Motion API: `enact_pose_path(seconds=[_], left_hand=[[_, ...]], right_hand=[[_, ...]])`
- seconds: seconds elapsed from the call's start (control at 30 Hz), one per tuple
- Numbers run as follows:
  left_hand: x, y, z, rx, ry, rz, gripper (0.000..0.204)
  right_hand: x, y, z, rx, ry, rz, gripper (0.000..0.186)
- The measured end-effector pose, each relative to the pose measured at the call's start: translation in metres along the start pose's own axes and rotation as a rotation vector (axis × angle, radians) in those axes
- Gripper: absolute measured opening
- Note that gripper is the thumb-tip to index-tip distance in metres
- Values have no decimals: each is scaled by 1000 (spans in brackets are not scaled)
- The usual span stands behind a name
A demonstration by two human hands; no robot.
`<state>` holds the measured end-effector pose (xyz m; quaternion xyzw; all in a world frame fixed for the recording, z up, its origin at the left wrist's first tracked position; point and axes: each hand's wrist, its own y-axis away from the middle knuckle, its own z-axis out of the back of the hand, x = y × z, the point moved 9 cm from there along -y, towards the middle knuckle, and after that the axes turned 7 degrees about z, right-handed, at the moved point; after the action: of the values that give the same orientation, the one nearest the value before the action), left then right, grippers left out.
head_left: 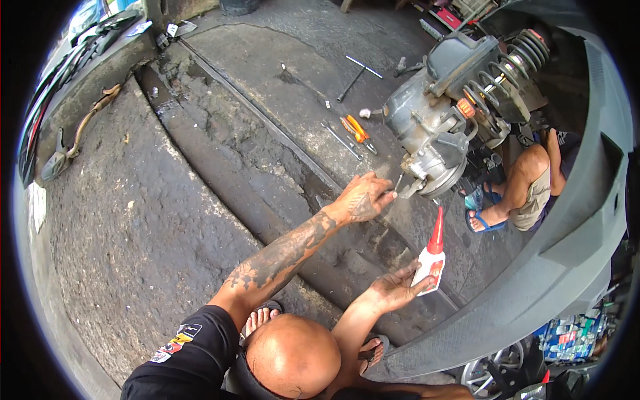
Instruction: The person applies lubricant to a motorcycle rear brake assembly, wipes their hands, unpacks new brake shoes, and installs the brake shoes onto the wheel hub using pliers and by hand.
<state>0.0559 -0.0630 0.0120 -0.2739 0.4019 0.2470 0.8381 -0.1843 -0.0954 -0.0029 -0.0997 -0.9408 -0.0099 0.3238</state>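
My left hand (365,198) reaches to the lower end of the scooter engine (427,127), its fingers pinched beside a small metal lever (408,189) on the round drum-like housing. Whatever sits between those fingertips is too small to make out. In my right hand (395,288) is a small white squeeze bottle (429,270) with a long red nozzle (437,233), tilted slightly and pointing up toward the housing. The nozzle tip is just below the housing, apart from my left fingers. A coil-spring shock absorber (503,77) runs along the engine's far right side.
Orange-handled pliers (357,129), a wrench (341,141) and a T-handle wrench (353,79) lie on the concrete floor beyond my left hand. A grey body panel (533,267) curves along the right. Another person's leg (527,177) is behind the engine. A metal pedal-like part (77,143) lies far left.
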Motion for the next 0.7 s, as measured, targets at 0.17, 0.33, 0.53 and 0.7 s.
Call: enact_pose_path(seconds=[0.17, 0.33, 0.53, 0.7], left_hand=[[3, 7, 6, 63, 39, 101, 42], [18, -4, -7, 188, 39, 148, 43], [0, -4, -34, 526, -15, 173, 42], [13, 9, -14, 515, 49, 264, 37]], right_hand=[[22, 7, 18, -100, 7, -1, 44], [31, 3, 31, -76, -3, -41, 43], [40, -32, 36, -292, -106, -97, 43], [19, -90, 51, -428, -357, -106, 45]])
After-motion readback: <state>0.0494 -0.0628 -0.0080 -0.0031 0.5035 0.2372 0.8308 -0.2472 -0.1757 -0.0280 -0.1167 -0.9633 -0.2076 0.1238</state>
